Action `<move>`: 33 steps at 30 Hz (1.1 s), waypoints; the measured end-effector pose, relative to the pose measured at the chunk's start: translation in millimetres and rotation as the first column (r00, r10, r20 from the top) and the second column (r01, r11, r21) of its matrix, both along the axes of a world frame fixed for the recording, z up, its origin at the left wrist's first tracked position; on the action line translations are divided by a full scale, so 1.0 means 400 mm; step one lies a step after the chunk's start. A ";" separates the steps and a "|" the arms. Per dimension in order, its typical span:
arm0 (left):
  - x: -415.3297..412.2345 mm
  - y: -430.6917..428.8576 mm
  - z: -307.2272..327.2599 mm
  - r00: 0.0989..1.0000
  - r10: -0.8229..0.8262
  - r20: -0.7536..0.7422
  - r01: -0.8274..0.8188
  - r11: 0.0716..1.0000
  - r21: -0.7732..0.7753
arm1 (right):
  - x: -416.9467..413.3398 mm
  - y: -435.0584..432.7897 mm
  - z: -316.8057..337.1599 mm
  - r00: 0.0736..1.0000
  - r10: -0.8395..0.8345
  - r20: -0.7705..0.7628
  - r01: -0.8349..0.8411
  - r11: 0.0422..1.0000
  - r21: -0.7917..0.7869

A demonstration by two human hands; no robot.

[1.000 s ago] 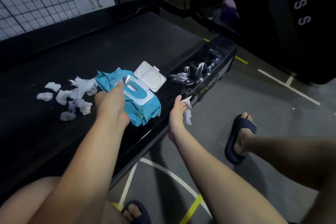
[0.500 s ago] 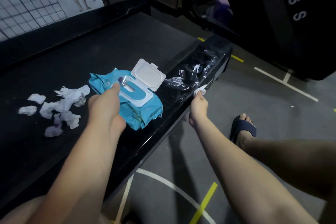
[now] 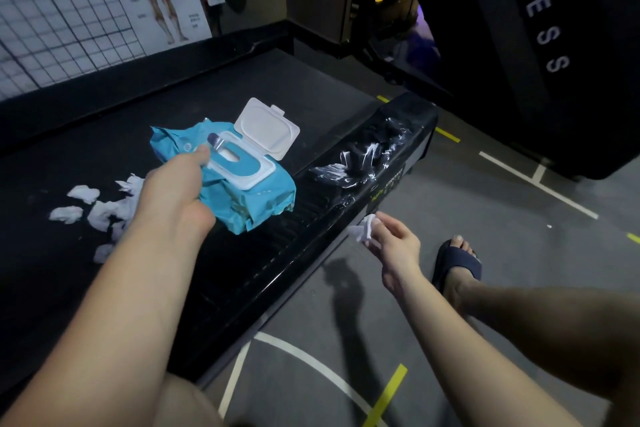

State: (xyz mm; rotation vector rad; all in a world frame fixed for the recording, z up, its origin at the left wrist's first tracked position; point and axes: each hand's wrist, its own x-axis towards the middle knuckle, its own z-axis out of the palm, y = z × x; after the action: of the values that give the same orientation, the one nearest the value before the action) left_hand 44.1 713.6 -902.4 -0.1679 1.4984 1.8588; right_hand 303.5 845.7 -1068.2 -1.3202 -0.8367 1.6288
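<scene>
One pack (image 3: 256, 198) lies mid-frame on the belt (image 3: 242, 80), near the rail (image 3: 311, 246). Its long axis runs upper left to lower right, and its lid (image 3: 266, 128) is flipped open toward the upper right. The left hand (image 3: 173, 191) grips the pack. The right hand (image 3: 394, 243) pinches one crumpled wipe (image 3: 362, 230) just beside the rail's outer edge, over open floor (image 3: 450, 204). Used wipes (image 3: 104, 211) are heaped at left, too bunched to count.

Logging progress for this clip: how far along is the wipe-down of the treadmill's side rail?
Done: several crumpled used wipes lie on the belt, so a number of passes look finished. In hand: the right hand pinches a crumpled wipe beside the side rail, while the left hand holds the open wipe pack. Left: white streaks show near the rail's far end, so that stretch probably needs wiping.
</scene>
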 end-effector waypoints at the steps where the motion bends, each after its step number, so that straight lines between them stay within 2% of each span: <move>1: -0.001 0.003 0.002 1.000 0.005 -0.002 -0.005 1.000 0.002 | -0.007 -0.008 0.005 0.997 0.025 0.079 -0.033 0.995 0.094; 3: 0.003 0.012 0.006 1.000 0.022 0.001 -0.022 1.000 -0.006 | -0.033 -0.024 0.018 0.943 0.031 0.331 -0.151 0.927 0.343; 4: 0.007 0.016 0.006 1.000 0.020 0.004 -0.020 1.000 -0.007 | -0.050 -0.034 0.030 0.891 0.008 0.454 -0.245 0.850 0.466; 6: 0.006 0.020 -0.002 1.000 0.020 0.024 -0.020 1.000 -0.002 | -0.086 -0.057 0.042 0.800 -0.036 0.599 -0.445 0.634 0.633; 7: 0.003 0.020 -0.007 0.999 0.022 0.033 -0.022 1.000 0.003 | -0.103 -0.069 0.037 0.764 -0.041 0.644 -0.533 0.523 0.665; 9: -0.009 0.017 -0.015 0.999 0.036 0.037 -0.036 0.999 0.001 | -0.129 -0.096 0.005 0.702 -0.042 0.711 -0.645 0.385 0.660; 13: -0.035 0.012 -0.021 0.997 0.075 -0.003 -0.075 0.997 -0.014 | -0.155 -0.110 -0.053 0.676 -0.051 0.735 -0.682 0.335 0.650; 16: -0.027 0.028 -0.020 0.998 0.058 -0.025 -0.059 0.998 -0.025 | -0.151 -0.098 -0.053 0.658 -0.055 0.751 -0.730 0.195 0.655; 19: -0.008 0.060 -0.032 0.999 0.003 0.033 -0.003 1.000 -0.020 | -0.131 -0.087 -0.051 0.620 -0.067 0.781 -0.764 0.172 0.622; 23: 0.036 0.106 -0.050 0.983 -0.071 0.168 0.070 0.997 0.009 | -0.096 -0.067 -0.074 0.581 -0.063 0.812 -0.780 0.242 0.577; 27: 0.033 0.153 -0.046 0.986 -0.024 0.162 0.023 1.000 0.011 | -0.095 -0.016 -0.068 0.626 -0.111 0.772 -0.714 0.316 0.624; 29: 0.013 0.167 -0.044 0.989 -0.015 0.146 0.014 1.000 0.010 | -0.098 0.017 -0.064 0.615 -0.127 0.778 -0.708 0.347 0.615; 33: -0.024 0.171 -0.037 0.990 -0.026 0.137 0.031 0.999 -0.033 | -0.094 0.079 -0.064 0.575 -0.091 0.813 -0.749 0.340 0.569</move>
State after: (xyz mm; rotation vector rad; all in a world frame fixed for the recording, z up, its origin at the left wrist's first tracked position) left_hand 34.4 781.9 -917.2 -0.2837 1.4321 1.7626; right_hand 266.0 877.4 -1093.8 -0.8915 -2.3226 0.4705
